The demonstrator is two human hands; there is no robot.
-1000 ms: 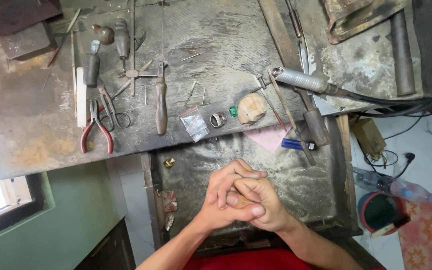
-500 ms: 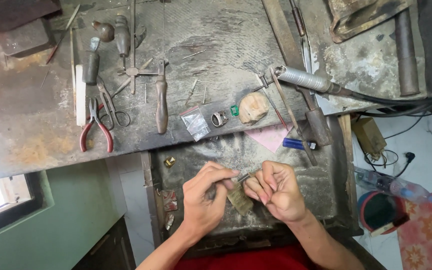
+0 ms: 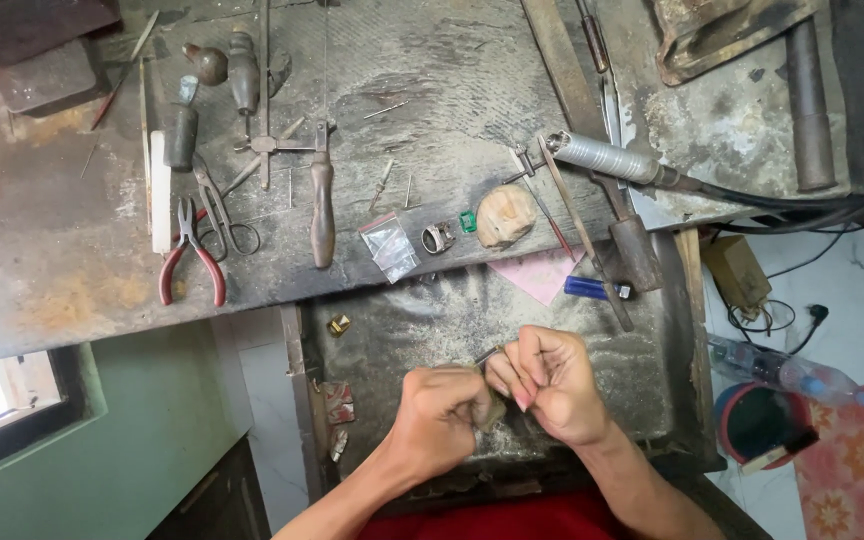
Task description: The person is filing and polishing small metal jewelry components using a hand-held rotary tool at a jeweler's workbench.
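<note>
A: Where are the hands?

B: Both sit low over the grey, gritty pull-out tray (image 3: 392, 330) under the edge of the workbench (image 3: 72, 250). The left hand (image 3: 439, 415) is curled into a fist, fingers closed tight. The right hand (image 3: 550, 385) is just beside it, touching it, fingers bent inward.

A: What do they hold?

B: A thin metal tool (image 3: 488, 354) pokes out between the right thumb and forefinger, pinched there. A small brownish piece (image 3: 493, 412) shows between the two hands; I cannot tell which hand grips it, or what the left fist encloses.

A: And around them?

B: On the bench above lie red-handled pliers (image 3: 190, 262), a wooden-handled tool (image 3: 322, 205), a small clear plastic bag (image 3: 389, 245), a metal ring (image 3: 437, 238), a little green stone (image 3: 468, 221) and a tan lump (image 3: 504, 215). A torch with a ribbed metal handle (image 3: 602, 158) lies to the right, its hose running off. A pink paper (image 3: 542, 272) and a blue lighter (image 3: 592, 289) rest at the tray's far edge.
</note>
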